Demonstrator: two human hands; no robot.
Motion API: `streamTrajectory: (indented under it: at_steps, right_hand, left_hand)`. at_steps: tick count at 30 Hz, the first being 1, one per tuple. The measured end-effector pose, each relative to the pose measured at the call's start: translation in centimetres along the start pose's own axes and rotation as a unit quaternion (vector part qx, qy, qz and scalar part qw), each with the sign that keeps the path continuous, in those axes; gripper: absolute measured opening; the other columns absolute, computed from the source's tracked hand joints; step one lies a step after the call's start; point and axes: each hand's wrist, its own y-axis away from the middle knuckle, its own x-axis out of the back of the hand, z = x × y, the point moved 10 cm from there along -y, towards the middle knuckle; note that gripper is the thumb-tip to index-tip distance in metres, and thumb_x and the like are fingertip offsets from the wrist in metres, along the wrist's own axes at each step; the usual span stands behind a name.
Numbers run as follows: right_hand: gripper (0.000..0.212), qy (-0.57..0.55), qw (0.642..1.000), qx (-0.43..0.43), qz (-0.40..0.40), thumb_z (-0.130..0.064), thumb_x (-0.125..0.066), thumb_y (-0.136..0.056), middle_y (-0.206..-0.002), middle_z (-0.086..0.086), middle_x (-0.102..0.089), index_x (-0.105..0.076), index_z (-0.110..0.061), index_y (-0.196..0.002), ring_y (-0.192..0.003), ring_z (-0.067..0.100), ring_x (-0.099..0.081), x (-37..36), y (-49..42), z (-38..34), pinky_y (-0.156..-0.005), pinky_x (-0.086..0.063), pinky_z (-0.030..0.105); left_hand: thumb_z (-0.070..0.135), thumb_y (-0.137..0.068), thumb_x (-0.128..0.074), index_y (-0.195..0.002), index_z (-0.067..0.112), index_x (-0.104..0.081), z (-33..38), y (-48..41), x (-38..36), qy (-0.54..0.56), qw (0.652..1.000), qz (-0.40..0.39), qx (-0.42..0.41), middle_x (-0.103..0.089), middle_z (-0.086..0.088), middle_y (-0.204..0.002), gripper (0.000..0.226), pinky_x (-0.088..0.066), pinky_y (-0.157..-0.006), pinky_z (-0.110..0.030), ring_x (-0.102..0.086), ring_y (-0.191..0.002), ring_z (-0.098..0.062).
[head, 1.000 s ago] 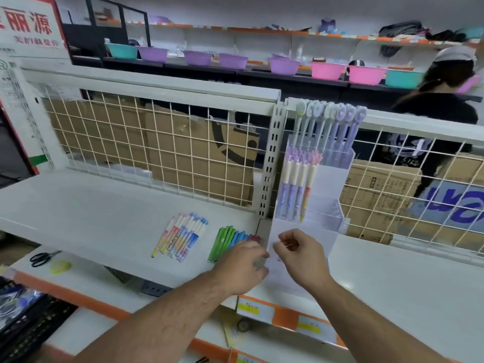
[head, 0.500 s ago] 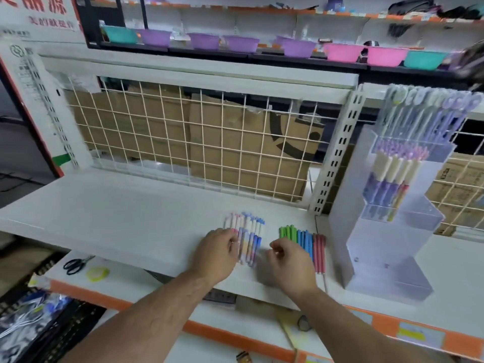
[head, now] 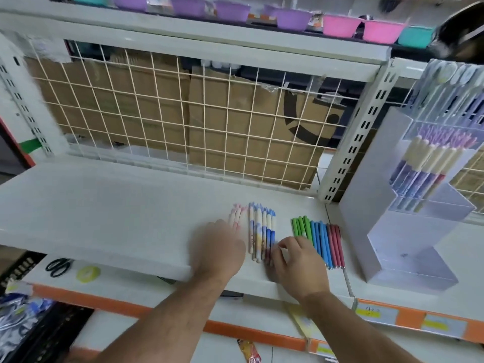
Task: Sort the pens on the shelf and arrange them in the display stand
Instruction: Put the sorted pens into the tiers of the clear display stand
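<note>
Your left hand [head: 218, 248], blurred, lies palm-down over the pink-capped pens [head: 237, 214] on the white shelf [head: 117, 205]; its grip can't be made out. Your right hand [head: 297, 265] curls at the lower ends of the blue-capped pens [head: 262, 229], and whether it pinches one is unclear. The display stand [head: 374, 195] is to the right.

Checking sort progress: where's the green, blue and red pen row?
Head view, right of centre: the pen row lies on the white shelf, between the right hand and the clear display stand.
</note>
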Motion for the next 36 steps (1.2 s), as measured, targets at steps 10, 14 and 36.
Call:
streamTrajectory:
  at_steps: [10, 14, 36]
  right_hand:
    - [0.024, 0.010, 1.000, -0.016, 0.008, -0.044, -0.053, -0.098, -0.085, -0.012, -0.057, -0.065, -0.024, -0.091, -0.077, 0.007, -0.053, -0.08, -0.04, 0.47, -0.067, -0.052, 0.027]
    - [0.025, 0.019, 1.000, -0.022, 0.002, -0.045, -0.051, -0.098, -0.085, -0.013, -0.056, -0.064, -0.025, -0.090, -0.075, 0.006, -0.052, -0.13, 0.01, 0.58, -0.064, -0.051, 0.026]
    - [0.028, 0.020, 0.999, -0.020, 0.015, -0.047, -0.051, -0.097, -0.080, -0.013, -0.055, -0.064, -0.024, -0.088, -0.069, 0.006, -0.051, 0.09, 0.19, 0.70, -0.059, -0.048, 0.024]
  left_hand:
    - [0.045, -0.091, -0.045, -0.101, 0.020, -0.056, -0.45, 0.12, -0.17, -0.065, 0.997, 0.006, 0.030, -0.063, -0.001, -0.104, 0.030, -0.042, -0.080, -0.037, -0.055, -0.100, -0.022]
    - [0.042, -0.092, -0.043, -0.100, 0.018, -0.056, -0.24, 0.32, -0.04, -0.072, 0.997, 0.014, 0.025, -0.063, -0.002, -0.102, 0.028, -0.042, -0.078, -0.036, -0.055, -0.098, -0.022]
    - [0.014, -0.090, -0.047, -0.105, 0.017, -0.051, -0.05, 0.39, -0.04, -0.068, 0.998, -0.008, 0.011, -0.056, -0.003, -0.107, 0.016, -0.045, -0.079, -0.034, -0.053, -0.098, -0.022]
